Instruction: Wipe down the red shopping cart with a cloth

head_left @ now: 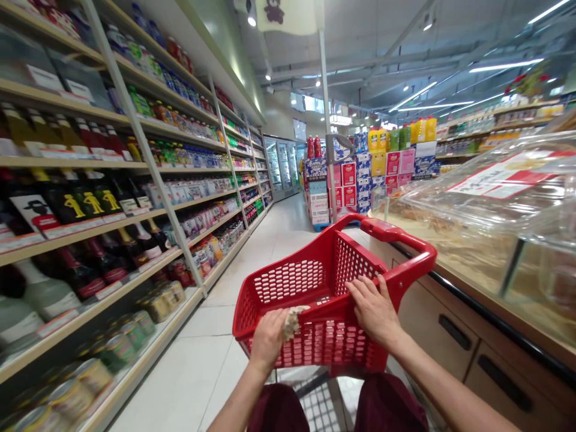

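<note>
A red plastic shopping cart (288, 276) with perforated sides stands in front of my knees, turned sideways. My left hand (269, 341) is closed around a crumpled off-white cloth (293, 323), which lies over the cart's near rim. My right hand (371, 309) grips that same rim farther right, close below the cart's red handle (405, 240), with its fingers bent over the edge. Through the holes and over the rim, part of the basket's inside shows; its near bottom is hidden behind the near wall.
Tall shelves (166, 210) with bottles and cans line the left. On the right is a counter (432, 336) with plastic-covered goods. Stacked drink cartons (348, 174) stand ahead beside a grey post. Glass-door fridges (279, 162) are at the far end of the tiled aisle (283, 222).
</note>
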Demonstrator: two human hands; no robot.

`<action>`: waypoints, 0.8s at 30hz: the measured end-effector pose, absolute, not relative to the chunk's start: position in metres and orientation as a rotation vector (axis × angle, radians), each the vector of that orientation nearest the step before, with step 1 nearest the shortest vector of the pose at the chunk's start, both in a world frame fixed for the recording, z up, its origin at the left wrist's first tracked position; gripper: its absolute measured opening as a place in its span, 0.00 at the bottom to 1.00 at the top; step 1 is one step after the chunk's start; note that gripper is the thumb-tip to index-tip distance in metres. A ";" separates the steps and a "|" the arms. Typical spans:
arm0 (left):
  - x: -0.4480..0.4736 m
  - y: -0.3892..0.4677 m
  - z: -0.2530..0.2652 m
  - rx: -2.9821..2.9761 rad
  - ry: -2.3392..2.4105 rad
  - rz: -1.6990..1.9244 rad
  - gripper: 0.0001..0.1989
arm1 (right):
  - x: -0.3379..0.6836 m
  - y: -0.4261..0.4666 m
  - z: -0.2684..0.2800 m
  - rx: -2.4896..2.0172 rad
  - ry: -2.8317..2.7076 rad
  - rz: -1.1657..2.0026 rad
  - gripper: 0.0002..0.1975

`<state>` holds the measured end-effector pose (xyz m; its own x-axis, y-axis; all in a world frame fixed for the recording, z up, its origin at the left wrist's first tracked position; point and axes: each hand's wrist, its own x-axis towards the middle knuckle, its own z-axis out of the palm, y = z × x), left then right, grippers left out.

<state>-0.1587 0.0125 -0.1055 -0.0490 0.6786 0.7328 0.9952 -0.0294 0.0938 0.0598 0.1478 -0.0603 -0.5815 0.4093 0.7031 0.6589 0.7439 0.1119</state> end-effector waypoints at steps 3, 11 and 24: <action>-0.173 -0.009 -0.092 -1.682 -1.893 -1.117 0.15 | 0.057 0.143 -0.061 -0.849 -2.219 -0.443 0.19; -0.153 0.005 -0.010 -1.519 -2.508 -0.861 0.15 | 0.054 0.138 -0.061 -0.845 -2.211 -0.411 0.18; -0.116 -0.001 -0.082 -1.677 -2.086 -0.714 0.17 | 0.055 0.135 -0.059 -0.877 -2.218 -0.442 0.18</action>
<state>-0.1157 -0.0011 -0.0816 -0.2237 0.7872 0.5746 0.9742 0.1634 0.1555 0.0547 0.1350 -0.0585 -0.5250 0.4606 0.7157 0.6996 0.7124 0.0547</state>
